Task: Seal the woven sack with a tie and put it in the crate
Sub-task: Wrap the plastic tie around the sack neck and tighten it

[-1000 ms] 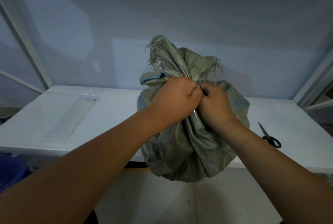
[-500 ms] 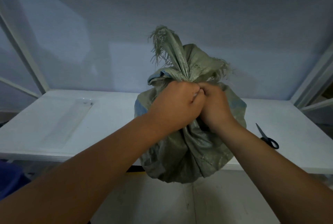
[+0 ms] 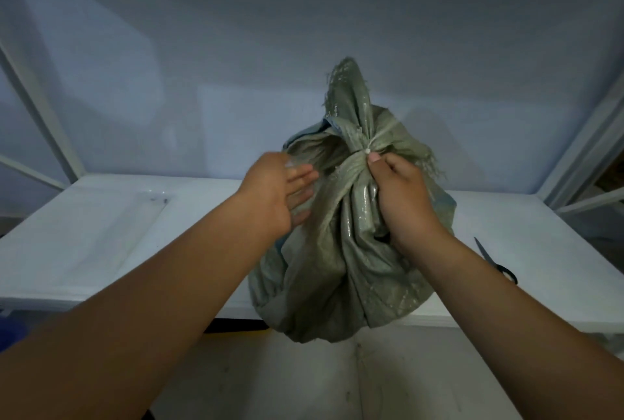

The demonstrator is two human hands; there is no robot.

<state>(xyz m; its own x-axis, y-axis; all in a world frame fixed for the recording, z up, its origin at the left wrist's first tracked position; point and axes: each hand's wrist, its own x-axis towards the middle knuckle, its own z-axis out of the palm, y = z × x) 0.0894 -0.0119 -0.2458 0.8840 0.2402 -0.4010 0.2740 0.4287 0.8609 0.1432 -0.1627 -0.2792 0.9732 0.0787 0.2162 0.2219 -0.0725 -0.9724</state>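
A grey-green woven sack (image 3: pixel 341 267) stands bulging on the front edge of a white table (image 3: pixel 101 237), hanging partly over it. Its frayed mouth is gathered into a neck that points up. A thin pale tie (image 3: pixel 373 144) runs round that neck, with its small white head at the front. My right hand (image 3: pixel 400 193) grips the bunched fabric just below the tie, thumb tip up against the head. My left hand (image 3: pixel 282 190) hovers beside the sack's left shoulder with fingers straight, holding nothing. No crate shows clearly.
Black-handled scissors (image 3: pixel 496 262) lie on the table right of the sack. A clear plastic sheet (image 3: pixel 111 217) lies flat on the table's left part. White frame bars (image 3: pixel 40 109) slant up at both sides. Something blue (image 3: pixel 10 328) sits low at the left edge.
My left hand has let go of the sack's neck and drawn back to the left with fingers spread. The tie and its head are now uncovered. My right hand stays on the neck.
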